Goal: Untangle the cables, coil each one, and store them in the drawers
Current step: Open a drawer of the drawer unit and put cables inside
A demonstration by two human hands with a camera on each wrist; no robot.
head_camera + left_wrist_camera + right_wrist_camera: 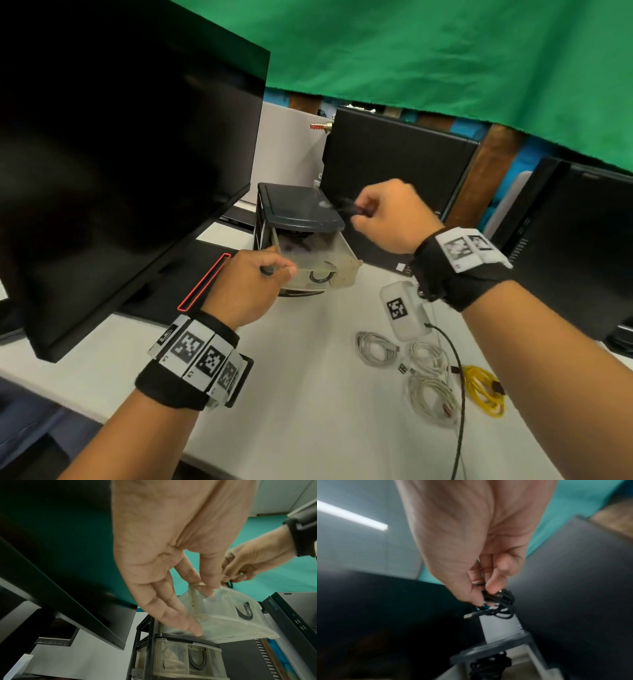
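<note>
A small drawer unit point(298, 209) with a dark lid stands on the white table. Its translucent top drawer point(337, 270) is pulled out, and a black cable lies inside it. My left hand point(278, 270) pinches the drawer's front left corner; in the left wrist view the left hand point(203, 588) has thumb and fingers on the drawer point(231, 616) rim. My right hand point(359, 213) holds a small coiled black cable point(347, 205) just above the unit's lid. In the right wrist view the right hand point(483, 596) pinches the black cable point(502, 602), a plug sticking out.
A large dark monitor point(120, 154) leans over the left side. A black computer case point(394, 161) stands behind the unit. On the table at the right lie white cable coils point(376, 349), a yellow cable point(486, 390), a white tagged box point(402, 310) and a long black lead point(460, 394).
</note>
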